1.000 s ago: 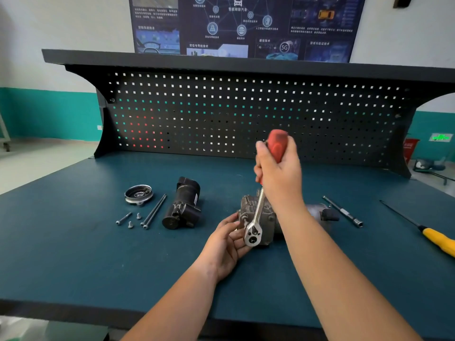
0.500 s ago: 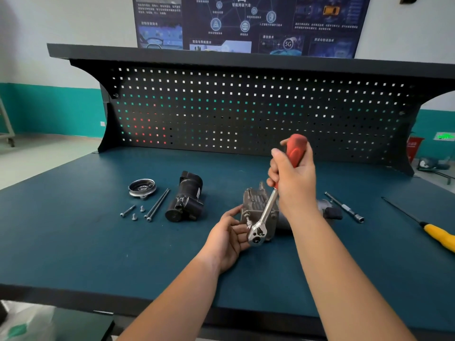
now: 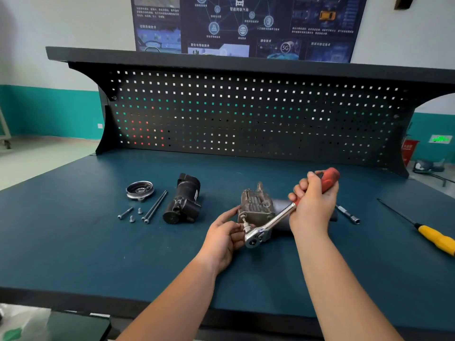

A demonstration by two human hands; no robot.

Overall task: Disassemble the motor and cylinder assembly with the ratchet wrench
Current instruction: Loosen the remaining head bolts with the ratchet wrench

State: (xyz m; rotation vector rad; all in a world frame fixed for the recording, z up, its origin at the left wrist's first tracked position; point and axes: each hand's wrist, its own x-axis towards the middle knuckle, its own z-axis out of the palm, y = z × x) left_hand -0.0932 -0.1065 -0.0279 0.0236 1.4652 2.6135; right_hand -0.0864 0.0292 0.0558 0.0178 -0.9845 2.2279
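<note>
At the worktop's middle: we see the motor and cylinder assembly (image 3: 256, 207) lying on its side on the blue worktop (image 3: 73, 242), with its finned grey block to the left and its dark cylinder running right behind our right hand.
Ratchet wrench (image 3: 275, 222): its head sits at the assembly's near left corner, on a short socket that meets a fastener there. The shaft slants up to the right, and the red handle is the highest part.
Right hand (image 3: 312, 203): clenched round the red handle.
Left hand (image 3: 224, 237): our fingers curl round the socket end by the wrench head, and the thumb lies along the assembly's end.
Left of the assembly: a black motor housing (image 3: 183, 200), two long bolts (image 3: 155, 206), three short screws (image 3: 132, 219) and a round metal cover (image 3: 139, 190), all lying apart from it.
Right of the assembly: an extension bar (image 3: 348, 214) just past our right hand, and a yellow screwdriver (image 3: 435, 238) near the edge.
Behind: a black pegboard (image 3: 246, 114).
</note>
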